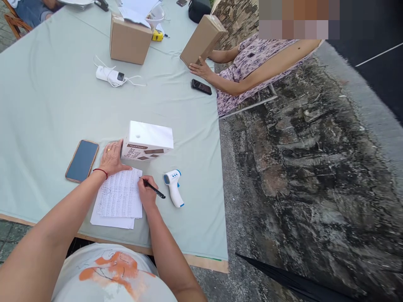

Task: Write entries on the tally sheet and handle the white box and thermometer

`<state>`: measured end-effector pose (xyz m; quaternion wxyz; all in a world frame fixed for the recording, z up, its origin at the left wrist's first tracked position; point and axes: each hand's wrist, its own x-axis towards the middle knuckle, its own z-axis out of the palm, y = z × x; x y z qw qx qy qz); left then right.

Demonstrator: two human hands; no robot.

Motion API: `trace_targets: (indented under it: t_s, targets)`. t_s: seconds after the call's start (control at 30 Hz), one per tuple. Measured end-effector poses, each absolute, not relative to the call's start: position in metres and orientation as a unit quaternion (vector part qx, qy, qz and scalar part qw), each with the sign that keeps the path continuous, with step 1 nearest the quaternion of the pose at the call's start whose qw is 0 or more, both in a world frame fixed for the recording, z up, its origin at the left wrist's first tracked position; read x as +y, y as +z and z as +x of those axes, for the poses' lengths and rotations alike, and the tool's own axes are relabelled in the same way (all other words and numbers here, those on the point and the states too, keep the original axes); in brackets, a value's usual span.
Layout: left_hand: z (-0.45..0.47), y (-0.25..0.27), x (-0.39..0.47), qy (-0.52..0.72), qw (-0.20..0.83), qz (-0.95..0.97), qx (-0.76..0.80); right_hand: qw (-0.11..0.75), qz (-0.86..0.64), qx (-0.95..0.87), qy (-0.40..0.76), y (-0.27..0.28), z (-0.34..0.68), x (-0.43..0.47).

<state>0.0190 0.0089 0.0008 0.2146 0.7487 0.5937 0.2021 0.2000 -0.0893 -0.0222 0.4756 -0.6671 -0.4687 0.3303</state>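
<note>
My right hand (147, 192) grips a black pen (155, 190) at the right edge of a printed sheet (121, 197) covered in small rows of text. My left hand (111, 160) lies with fingers stretched at the sheet's top left corner, its fingertips beside the white carton (151, 133) with brown print; whether they touch it I cannot tell. More paper (111, 222) shows under the sheet. Left of that hand lies a smartphone (82, 160) with an orange-brown edge. A white and blue infrared thermometer (173, 189) rests to the right of the pen.
Across the pale green tablecloth (59, 109) are a white device with a cable (108, 74), a cardboard box (129, 41), a yellow tape measure (158, 35) and a black phone (201, 87). At the far right side, another person's hands hold a tilted cardboard box (201, 40).
</note>
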Motion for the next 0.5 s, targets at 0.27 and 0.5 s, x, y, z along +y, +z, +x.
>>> trace_targets:
  t_s: [0.27, 0.5]
  targets:
    - [0.0181, -0.0004, 0.0099, 0.212, 0.218, 0.746, 0.593, 0.494, -0.678, -0.435, 0.326, -0.0274, 0.2004, -0.0897]
    - [0.0190, 0.0016, 0.0110, 0.204, 0.218, 0.747, 0.594, 0.481, -0.677, -0.457, 0.319, -0.0300, 0.2005, -0.0887]
